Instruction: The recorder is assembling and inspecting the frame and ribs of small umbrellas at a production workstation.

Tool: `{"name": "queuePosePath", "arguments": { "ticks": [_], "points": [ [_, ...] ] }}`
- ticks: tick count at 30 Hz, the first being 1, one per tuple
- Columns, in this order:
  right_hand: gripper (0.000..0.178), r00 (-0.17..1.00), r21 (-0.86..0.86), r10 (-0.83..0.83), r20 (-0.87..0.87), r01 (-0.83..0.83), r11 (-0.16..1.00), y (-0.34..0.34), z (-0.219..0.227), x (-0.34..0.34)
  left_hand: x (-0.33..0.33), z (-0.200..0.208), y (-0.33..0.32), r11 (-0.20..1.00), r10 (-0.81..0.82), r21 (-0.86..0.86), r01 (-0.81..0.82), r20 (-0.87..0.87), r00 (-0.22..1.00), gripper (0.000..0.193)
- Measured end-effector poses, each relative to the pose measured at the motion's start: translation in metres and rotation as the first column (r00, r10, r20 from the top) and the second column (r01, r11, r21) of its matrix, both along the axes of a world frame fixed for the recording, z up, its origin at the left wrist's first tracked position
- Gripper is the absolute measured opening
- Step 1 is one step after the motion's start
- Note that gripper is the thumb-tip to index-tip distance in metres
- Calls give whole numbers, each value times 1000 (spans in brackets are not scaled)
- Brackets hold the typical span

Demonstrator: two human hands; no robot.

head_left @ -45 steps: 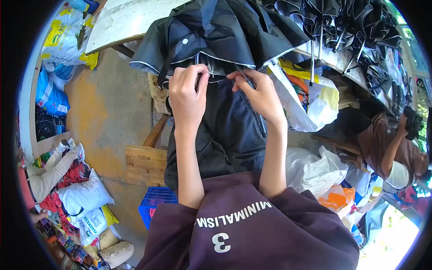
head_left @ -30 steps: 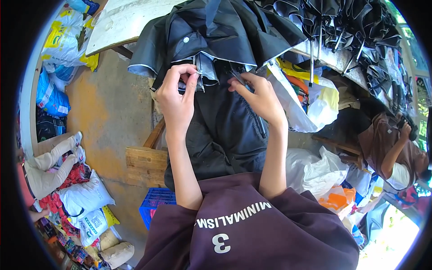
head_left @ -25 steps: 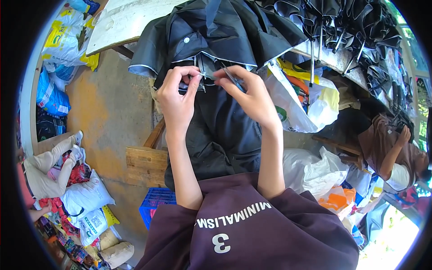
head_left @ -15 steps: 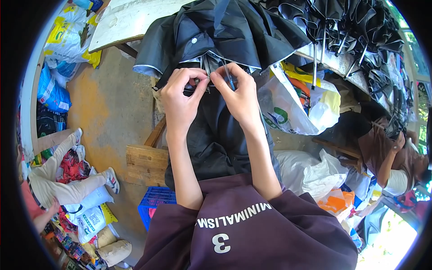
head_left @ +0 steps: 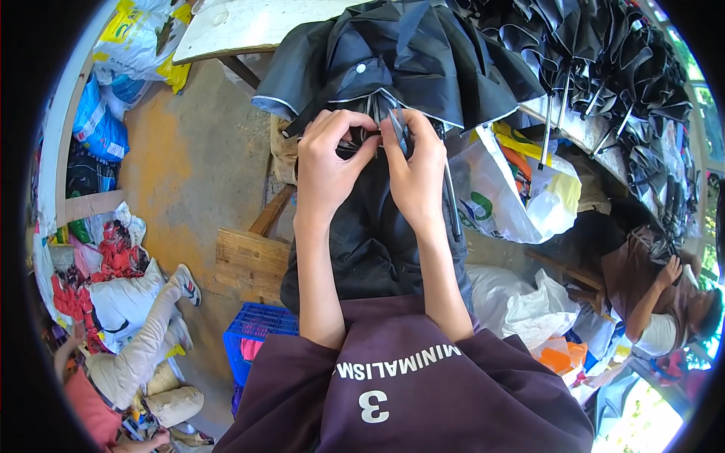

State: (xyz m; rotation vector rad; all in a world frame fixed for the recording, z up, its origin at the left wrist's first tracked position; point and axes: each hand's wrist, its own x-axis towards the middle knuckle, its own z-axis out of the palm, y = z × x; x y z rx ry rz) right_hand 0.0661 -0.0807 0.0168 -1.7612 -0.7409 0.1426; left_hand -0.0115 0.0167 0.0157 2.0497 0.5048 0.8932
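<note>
Concrete floor (head_left: 170, 174), worn, beside white flat tabletop (head_left: 234, 34); blk fabric umbrella (head_left: 423, 72) w/ pale hem droops just beyond hands. L hand (head_left: 332, 162) pinches its underside, exact bit hidden; R hand (head_left: 417, 170) close by, grips thin grey blade-like tool (head_left: 399, 130), type unclear.

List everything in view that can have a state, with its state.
Black umbrella: partly open, canopy drooping
Left hand: pinching at the black umbrella
Right hand: curled around a narrow dark item, kind unclear
Umbrellas at right: canopies bunched, shafts exposed
White bag: open, contents showing
</note>
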Motion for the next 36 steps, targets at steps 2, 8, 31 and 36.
{"name": "queuePosePath", "arguments": {
  "ticks": [2, 8, 31, 36],
  "points": [
    [13, 1000, 3, -10, -17, 10, 1000, 2, 2, -3, 0, -1, 1, 1000, 10, 8, -10, -1, 1000, 14],
    [14, 993, -58, 29, -113, -35, 998, 0, 13, -3, -3, -5, 3, 999, 26, -35, -26, -16, 1000, 14],
    [20, 871, -64, 341, -353, -386, 920, -28, 9, 30, -5, -20, 7, 982, 3, -188, 10, 68, 998, 13],
    [18, 874, -77, 300, -382, -353, 932, -27, 11, 28, -5, -21, 8, 979, 2, -205, 13, 70, 998, 14]
  ]
}}
